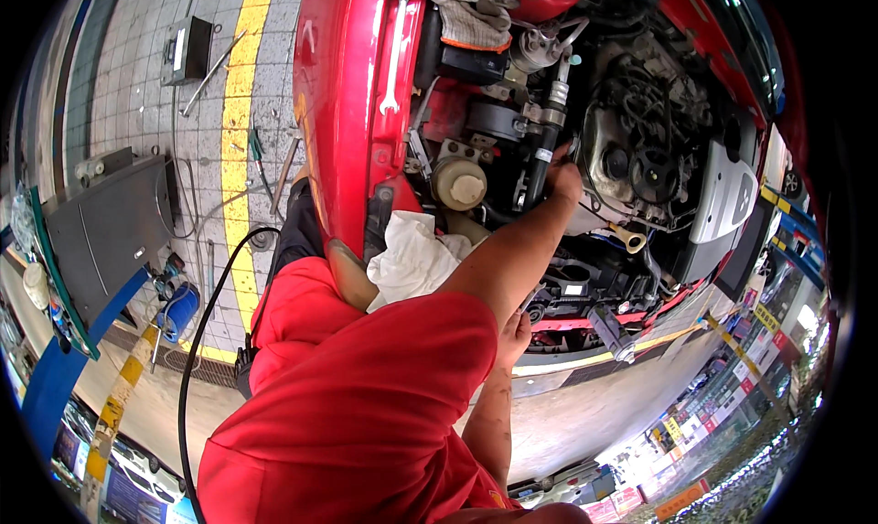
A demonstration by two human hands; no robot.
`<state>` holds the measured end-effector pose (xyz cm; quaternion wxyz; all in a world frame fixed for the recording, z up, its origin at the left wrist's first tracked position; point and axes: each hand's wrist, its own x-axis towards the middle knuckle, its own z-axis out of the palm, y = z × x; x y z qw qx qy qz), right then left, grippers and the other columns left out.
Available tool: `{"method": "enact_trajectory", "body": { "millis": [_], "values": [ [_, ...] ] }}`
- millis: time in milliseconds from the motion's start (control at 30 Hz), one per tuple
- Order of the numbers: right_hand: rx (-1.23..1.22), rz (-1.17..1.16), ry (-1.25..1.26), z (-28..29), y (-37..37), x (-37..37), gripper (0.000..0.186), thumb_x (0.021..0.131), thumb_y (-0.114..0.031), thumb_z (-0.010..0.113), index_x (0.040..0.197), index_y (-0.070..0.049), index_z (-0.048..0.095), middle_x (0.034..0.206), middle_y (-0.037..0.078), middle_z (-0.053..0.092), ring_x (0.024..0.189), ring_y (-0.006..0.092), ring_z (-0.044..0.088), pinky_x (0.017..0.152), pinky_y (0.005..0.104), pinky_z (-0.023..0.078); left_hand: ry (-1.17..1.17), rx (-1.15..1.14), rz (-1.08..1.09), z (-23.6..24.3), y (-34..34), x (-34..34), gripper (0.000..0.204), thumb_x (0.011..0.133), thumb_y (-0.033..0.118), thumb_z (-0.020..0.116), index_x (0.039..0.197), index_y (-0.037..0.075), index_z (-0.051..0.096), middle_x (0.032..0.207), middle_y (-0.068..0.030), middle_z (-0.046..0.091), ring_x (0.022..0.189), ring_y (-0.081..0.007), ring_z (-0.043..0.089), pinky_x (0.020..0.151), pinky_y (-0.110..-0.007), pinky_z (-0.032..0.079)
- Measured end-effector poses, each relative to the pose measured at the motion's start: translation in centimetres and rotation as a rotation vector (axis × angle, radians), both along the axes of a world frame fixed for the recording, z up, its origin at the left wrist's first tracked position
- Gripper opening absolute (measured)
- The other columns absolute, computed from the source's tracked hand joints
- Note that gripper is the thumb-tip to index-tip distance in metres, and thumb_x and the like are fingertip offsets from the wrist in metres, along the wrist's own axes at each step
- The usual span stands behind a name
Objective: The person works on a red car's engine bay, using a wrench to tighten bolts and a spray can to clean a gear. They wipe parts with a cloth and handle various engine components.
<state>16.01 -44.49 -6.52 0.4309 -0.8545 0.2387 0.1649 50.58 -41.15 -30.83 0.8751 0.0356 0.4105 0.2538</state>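
Note:
My left hand [564, 182] reaches down into the engine bay, between a black pipe with silver fittings [546, 140] and the metal engine block [608, 149]. Its fingers are bent and partly hidden, so what they grip cannot be made out. Lower down, my right hand [518, 336] is curled at the front edge of the bay, beside black plastic parts [572, 282]; anything inside it is hidden. A crumpled white cloth [413, 257] lies under my left arm, near a round, pale-capped reservoir [460, 185]. A steel wrench [396, 62] rests on the red fender [343, 94].
Work gloves [471, 23] lie at the bay's top edge. A grey cylindrical part [611, 334] sits at the car's front edge. Tools, including a long bar [212, 74], a green-handled tool [257, 151] and a black box [187, 51], lie on the tiled floor. A grey cabinet [110, 231] stands left.

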Motion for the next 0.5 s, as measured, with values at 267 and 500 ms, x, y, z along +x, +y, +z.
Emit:
{"method": "enact_trajectory", "body": {
  "millis": [267, 500],
  "values": [
    [-0.011, -0.112, -0.034, -0.5, -0.9, -2.8, 0.029, 0.109, -0.022, 0.05, 0.101, 0.003, 0.064, 0.094, 0.005, 0.071, 0.086, 0.0109, 0.062, 0.078, 0.0269, 0.05, 0.421, 0.187, -0.592, 13.7, 4.4, -2.6, 0.047, 0.099, 0.048, 0.059, 0.12, 0.008, 0.07, 0.113, -0.0132, 0.073, 0.105, -0.0294, 0.065, 0.095, -0.037, 0.047],
    [0.292, -0.23, -0.061, -2.0, -2.1, -3.1, 0.024, 0.109, -0.017, 0.049, 0.104, 0.003, 0.061, 0.099, 0.005, 0.066, 0.093, 0.0115, 0.061, 0.085, 0.0257, 0.052, 0.777, 1.398, -1.213, 10.1, 6.8, 0.7, 0.025, 0.098, 0.018, 0.052, 0.095, 0.008, 0.074, 0.102, -0.0176, 0.074, 0.088, -0.0328, 0.073, 0.073, -0.038, 0.058]
  ]
}}
